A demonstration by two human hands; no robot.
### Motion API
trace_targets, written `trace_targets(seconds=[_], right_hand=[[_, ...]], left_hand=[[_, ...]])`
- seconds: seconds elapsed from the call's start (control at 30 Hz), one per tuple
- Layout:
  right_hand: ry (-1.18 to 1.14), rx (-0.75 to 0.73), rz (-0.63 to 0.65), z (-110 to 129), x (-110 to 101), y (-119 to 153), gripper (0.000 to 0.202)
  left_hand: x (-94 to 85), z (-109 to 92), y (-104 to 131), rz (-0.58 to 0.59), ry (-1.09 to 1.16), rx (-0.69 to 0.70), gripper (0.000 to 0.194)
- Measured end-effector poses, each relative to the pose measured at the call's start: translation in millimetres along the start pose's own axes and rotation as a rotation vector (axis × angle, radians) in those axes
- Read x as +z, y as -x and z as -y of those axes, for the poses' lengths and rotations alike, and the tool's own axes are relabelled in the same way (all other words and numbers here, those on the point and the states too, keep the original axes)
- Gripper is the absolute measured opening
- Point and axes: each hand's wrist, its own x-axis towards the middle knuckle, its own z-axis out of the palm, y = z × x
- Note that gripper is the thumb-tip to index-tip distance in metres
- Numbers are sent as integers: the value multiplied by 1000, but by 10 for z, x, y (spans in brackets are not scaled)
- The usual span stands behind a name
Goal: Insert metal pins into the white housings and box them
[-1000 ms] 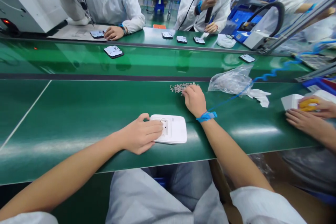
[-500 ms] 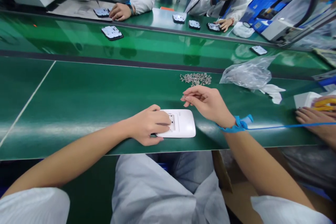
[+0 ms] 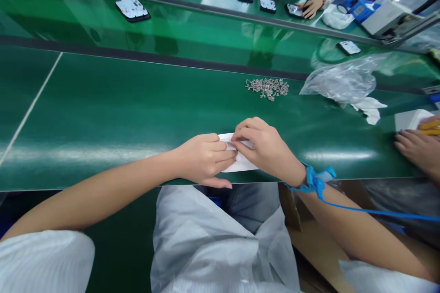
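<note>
White casing (image 3: 240,161) lies on the green bench (image 3: 103,114), pinned under curled left hand (image 3: 202,160); right hand (image 3: 266,149) presses pinched fingertips (image 3: 236,138) onto its top.

White casing (image 3: 240,163): one, under both grips. Small metal parts (image 3: 267,88): one loose pile beyond the grips, too many to count. Clear plastic bag (image 3: 340,83): one. Dark-framed boards across the surface: seven, e.g. (image 3: 132,9). Blue wrist strap (image 3: 314,180): one.

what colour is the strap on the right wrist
Blue. The strap sits on the right wrist with a blue cord trailing off, seen in the head view.
</note>
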Motion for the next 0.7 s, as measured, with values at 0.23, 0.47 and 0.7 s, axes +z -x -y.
trace_targets(seconds=[0.23,0.47,0.7], right_hand=[[21,13,50,-11,17,-64,11],[59,18,89,-24,24,-100,12],[174,-231,35,39,-33,129,19]], left_hand=[[-15,-37,-12,12,171,-165,43],[-1,34,-107,-181,158,-856,15],[-37,94,-140,15,219,-910,19]])
